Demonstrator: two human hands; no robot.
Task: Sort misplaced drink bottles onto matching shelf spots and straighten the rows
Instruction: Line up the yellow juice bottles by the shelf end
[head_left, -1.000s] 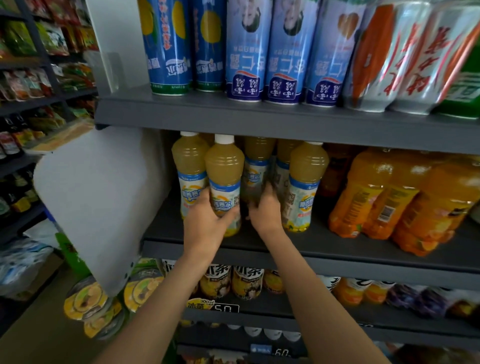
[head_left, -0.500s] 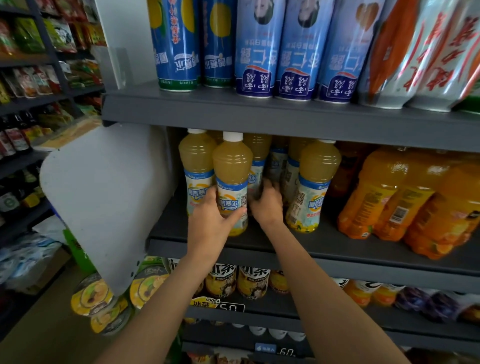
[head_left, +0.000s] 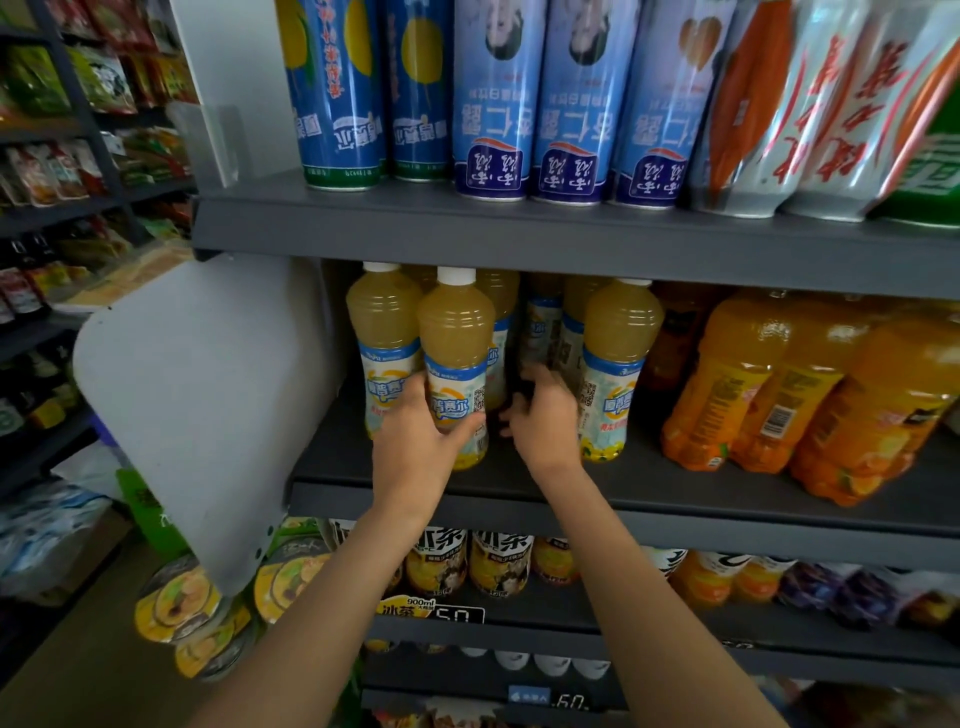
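At the centre of the frame, on the middle shelf (head_left: 675, 499), the left hand (head_left: 421, 447) wraps the lower label of a pale-yellow juice bottle (head_left: 456, 364), thumb on the right side of the label. That low grip probably gives control for sliding the bottle or setting it square with its row without tipping it. Just right of it, the right hand (head_left: 545, 421) reaches into the gap between that bottle and another yellow bottle (head_left: 618, 364); it is blurred, fingers partly spread toward the bottles behind, and I cannot tell whether it grips anything. It seems to be nudging the back row straight.

The held bottle stands upright at the shelf's front, left of centre, with a white cap, cloudy yellow drink and a blue-banded white label. Further right stand orange bottles (head_left: 727, 384), leaning.
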